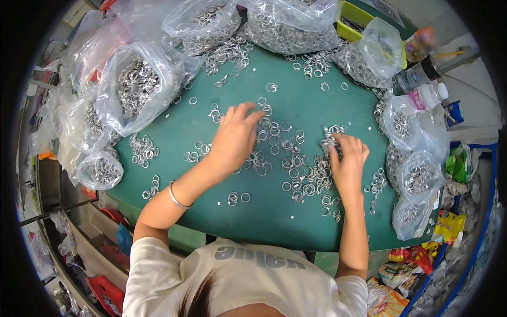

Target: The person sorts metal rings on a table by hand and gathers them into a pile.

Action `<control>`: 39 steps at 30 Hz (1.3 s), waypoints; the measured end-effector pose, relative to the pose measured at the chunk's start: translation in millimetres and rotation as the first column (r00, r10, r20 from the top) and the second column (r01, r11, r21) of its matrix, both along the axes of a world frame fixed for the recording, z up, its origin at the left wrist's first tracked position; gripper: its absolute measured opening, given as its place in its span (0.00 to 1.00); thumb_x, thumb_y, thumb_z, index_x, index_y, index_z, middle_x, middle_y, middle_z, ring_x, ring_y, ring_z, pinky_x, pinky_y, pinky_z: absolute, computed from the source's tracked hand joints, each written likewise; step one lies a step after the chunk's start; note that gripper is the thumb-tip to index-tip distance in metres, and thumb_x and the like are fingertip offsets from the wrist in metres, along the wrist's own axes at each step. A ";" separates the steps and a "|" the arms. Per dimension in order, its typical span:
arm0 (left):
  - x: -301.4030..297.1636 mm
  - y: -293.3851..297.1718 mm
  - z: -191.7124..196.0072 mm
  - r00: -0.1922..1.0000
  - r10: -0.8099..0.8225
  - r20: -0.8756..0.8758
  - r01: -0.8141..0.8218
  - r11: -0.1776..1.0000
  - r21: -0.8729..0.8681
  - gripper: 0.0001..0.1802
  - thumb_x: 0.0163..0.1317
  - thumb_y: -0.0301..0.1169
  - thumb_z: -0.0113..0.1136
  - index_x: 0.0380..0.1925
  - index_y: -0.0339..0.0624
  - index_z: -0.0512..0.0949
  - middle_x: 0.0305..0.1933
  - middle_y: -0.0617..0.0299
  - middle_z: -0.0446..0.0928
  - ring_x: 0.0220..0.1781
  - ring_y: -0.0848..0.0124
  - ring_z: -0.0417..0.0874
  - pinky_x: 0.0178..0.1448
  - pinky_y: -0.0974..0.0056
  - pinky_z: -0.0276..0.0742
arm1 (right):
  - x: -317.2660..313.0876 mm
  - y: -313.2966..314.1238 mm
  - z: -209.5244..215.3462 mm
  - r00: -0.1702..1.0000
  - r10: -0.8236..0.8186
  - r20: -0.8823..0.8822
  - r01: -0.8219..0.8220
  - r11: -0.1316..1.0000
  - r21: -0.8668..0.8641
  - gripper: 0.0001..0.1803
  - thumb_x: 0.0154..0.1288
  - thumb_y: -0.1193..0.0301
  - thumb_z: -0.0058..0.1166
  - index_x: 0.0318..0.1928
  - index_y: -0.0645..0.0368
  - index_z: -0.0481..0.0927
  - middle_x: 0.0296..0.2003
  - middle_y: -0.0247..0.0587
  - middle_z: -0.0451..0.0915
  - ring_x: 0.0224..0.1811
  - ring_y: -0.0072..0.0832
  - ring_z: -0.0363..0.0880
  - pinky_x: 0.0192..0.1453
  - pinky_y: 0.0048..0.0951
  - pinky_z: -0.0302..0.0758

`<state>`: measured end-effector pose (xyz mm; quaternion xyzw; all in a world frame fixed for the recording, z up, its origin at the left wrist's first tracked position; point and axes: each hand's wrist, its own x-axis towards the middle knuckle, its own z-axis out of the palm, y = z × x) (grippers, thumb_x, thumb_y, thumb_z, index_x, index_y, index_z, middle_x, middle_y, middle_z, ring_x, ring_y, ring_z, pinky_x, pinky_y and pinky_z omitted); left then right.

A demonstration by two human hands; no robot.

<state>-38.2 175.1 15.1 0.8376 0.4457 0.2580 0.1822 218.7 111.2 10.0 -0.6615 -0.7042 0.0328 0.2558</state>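
Observation:
Many small silver metal rings lie in loose clusters on a green table [253, 211]. My left hand [235, 136] is over the middle of the table, fingers bent and apart, its fingertips near a line of rings [273, 127]; whether it touches one is hard to see. A bangle circles that wrist. At the right, my right hand [348, 158] is closed with thumb and fingers on a small bunch of rings [328, 141], blurred by motion. Just below and left of it spreads a larger pile of rings [311, 177].
Clear plastic bags of rings line the table's left [140, 87], back [290, 29] and right [417, 177] sides. A yellow-green bin [351, 21], a white-capped bottle [430, 96] and a dark-lidded jar [417, 74] stand at the back right. Drawers [103, 224] are at the left.

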 end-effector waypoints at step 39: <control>-44.1 -109.0 1.5 0.848 0.192 0.493 0.352 0.491 -0.797 0.20 0.61 0.17 0.52 0.55 0.34 0.70 0.49 0.53 0.76 0.44 0.66 0.81 0.48 0.64 0.78 | -114.9 -81.9 12.3 0.741 0.091 -0.665 -0.309 0.926 -0.218 0.10 0.53 0.81 0.61 0.36 0.61 0.77 0.29 0.40 0.79 0.30 0.34 0.76 0.31 0.32 0.73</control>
